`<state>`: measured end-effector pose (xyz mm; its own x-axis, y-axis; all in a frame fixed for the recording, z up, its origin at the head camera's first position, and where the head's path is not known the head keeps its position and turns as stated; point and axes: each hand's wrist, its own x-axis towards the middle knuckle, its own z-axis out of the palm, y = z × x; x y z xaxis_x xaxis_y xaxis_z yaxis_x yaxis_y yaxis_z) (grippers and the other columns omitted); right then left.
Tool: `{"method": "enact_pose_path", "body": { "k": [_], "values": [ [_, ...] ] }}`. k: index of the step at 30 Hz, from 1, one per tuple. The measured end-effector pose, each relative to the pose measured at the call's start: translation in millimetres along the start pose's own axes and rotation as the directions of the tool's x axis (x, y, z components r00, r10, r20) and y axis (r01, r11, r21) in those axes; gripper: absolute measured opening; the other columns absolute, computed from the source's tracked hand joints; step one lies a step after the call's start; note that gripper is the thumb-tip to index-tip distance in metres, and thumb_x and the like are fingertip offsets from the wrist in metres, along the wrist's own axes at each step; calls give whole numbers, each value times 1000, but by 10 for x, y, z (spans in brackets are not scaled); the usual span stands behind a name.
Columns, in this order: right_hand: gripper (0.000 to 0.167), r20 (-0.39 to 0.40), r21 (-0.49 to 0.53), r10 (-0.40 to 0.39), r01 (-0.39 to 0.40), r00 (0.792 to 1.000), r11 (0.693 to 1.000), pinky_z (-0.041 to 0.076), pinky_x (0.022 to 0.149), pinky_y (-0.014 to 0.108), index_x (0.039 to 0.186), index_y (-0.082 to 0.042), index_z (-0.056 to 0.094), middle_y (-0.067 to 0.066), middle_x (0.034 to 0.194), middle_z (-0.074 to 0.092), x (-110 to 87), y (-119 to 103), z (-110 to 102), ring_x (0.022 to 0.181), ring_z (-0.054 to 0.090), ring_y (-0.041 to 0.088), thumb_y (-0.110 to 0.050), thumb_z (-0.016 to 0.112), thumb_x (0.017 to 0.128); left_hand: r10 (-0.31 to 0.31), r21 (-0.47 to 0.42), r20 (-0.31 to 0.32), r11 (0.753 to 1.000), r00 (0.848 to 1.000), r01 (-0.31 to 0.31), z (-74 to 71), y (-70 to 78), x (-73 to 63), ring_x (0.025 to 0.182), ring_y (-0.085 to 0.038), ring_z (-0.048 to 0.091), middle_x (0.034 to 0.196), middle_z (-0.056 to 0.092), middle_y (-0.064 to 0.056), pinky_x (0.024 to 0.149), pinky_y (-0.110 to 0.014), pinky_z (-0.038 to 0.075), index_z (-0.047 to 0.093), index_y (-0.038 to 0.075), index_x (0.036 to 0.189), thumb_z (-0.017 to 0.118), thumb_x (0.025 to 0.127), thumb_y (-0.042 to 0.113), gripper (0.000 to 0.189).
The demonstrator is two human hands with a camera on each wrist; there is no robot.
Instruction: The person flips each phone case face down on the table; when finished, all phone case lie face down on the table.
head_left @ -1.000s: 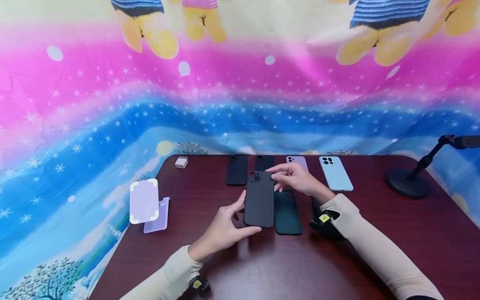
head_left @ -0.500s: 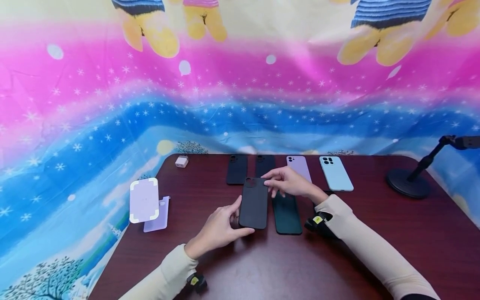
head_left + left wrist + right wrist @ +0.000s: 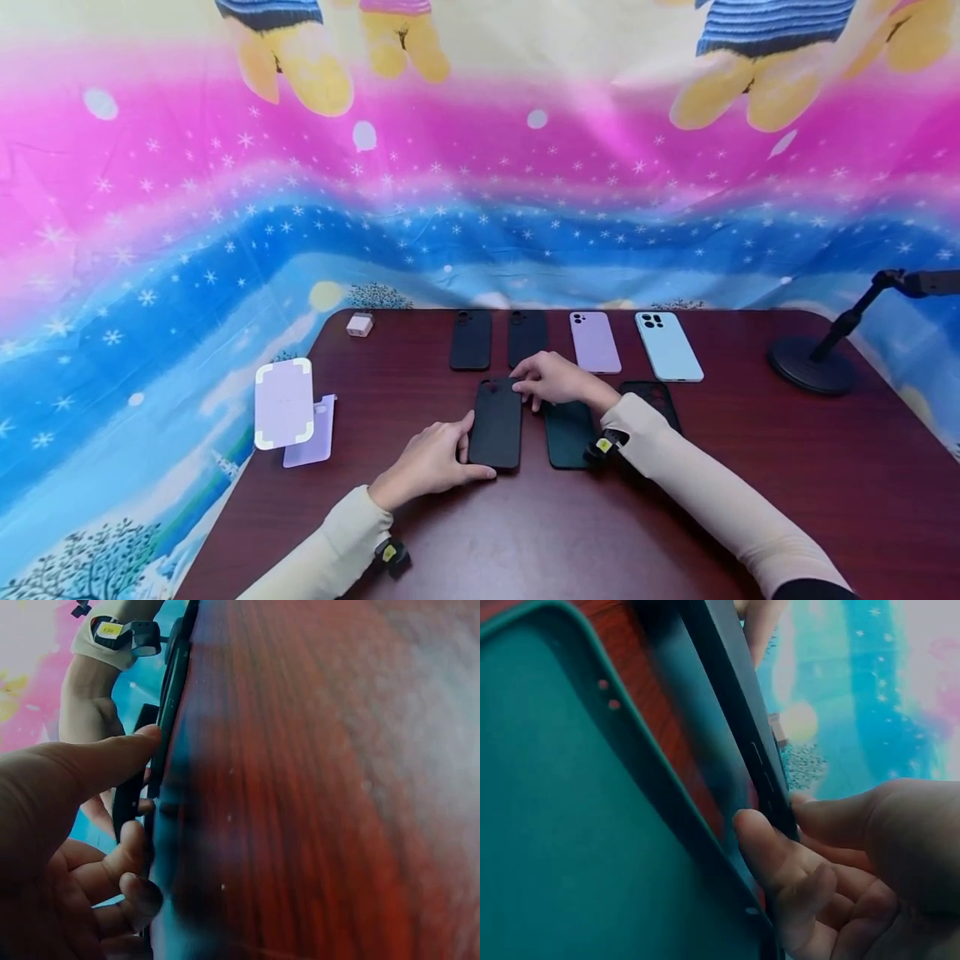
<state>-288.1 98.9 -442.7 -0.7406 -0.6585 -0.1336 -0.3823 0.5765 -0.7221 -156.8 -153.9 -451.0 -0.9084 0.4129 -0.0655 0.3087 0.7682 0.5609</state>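
Note:
A black phone case (image 3: 495, 429), its camera cutout at the top, lies back side up close over the table in the head view. My left hand (image 3: 426, 465) grips its lower left, thumb at the bottom edge and fingers along the left side. At its upper right corner, my right hand (image 3: 558, 379) pinches the case; the right wrist view shows thumb and fingertip on either side of the edge (image 3: 739, 697). Right beside it lies a dark green phone case (image 3: 567, 433), hollow side up, partly under my right wrist. Another black case (image 3: 651, 398) is half hidden by the right sleeve.
Along the back lie two black cases (image 3: 471, 342) (image 3: 528, 333), a lilac case (image 3: 596, 343) and a light blue one (image 3: 670, 350). A white charger plug (image 3: 360, 325) sits back left, a lilac stand (image 3: 285, 404) at left. A black stand base (image 3: 810, 367) is at right.
Both hands have lowered the black case toward the table, moving it slightly left and nearer me. The lilac case and the black case by the right sleeve now show more.

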Motion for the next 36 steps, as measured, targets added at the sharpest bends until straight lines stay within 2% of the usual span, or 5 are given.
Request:
{"method": "enact_pose_path", "body": {
  "k": [4, 16, 26, 30, 36],
  "values": [
    [33, 11, -37, 8, -8, 1000, 999, 58, 64, 28, 133, -1, 65, 5, 89, 76, 34, -27, 51, 60, 70, 12, -17, 61, 104, -22, 18, 33, 1000, 999, 22, 14, -5, -2, 51, -4, 50, 62, 55, 13, 47, -22, 36, 42, -1, 155, 83, 81, 54, 101],
    [35, 6, -143, 41, -40, 999, 989, 57, 68, 24, 134, -2, 65, 0, 80, 72, 58, -110, 123, 57, 67, 10, -18, 64, 103, -58, 56, 70, 997, 996, 55, 3, 19, 14, 49, -6, 50, 56, 55, 11, 45, -23, 34, 47, -2, 152, 85, 80, 52, 98],
    [31, -33, -221, -26, 18, 999, 975, 52, 60, 21, 129, -2, 69, 2, 78, 71, 36, -132, 189, 56, 63, 8, -16, 66, 101, -64, 33, 78, 998, 995, 62, -41, 33, 33, 45, -6, 48, 51, 55, 9, 44, -22, 30, 63, -4, 133, 88, 78, 48, 80],
    [32, -69, -263, -50, 30, 996, 964, 49, 59, 22, 129, -2, 70, 0, 79, 73, 6, -146, 189, 62, 61, 4, -16, 67, 101, -59, 34, 93, 998, 994, 56, -57, 34, 38, 46, -6, 46, 52, 53, 9, 45, -22, 30, 55, -6, 143, 88, 78, 49, 91],
    [34, -148, -199, -57, 27, 987, 980, 48, 56, 25, 130, -5, 70, 0, 72, 71, -174, -91, 54, 57, 60, 8, -22, 68, 100, -71, -27, 97, 997, 993, 73, -107, 8, 43, 50, -6, 41, 58, 49, 9, 49, -23, 29, 44, -3, 153, 86, 80, 50, 99]
  ]
}}
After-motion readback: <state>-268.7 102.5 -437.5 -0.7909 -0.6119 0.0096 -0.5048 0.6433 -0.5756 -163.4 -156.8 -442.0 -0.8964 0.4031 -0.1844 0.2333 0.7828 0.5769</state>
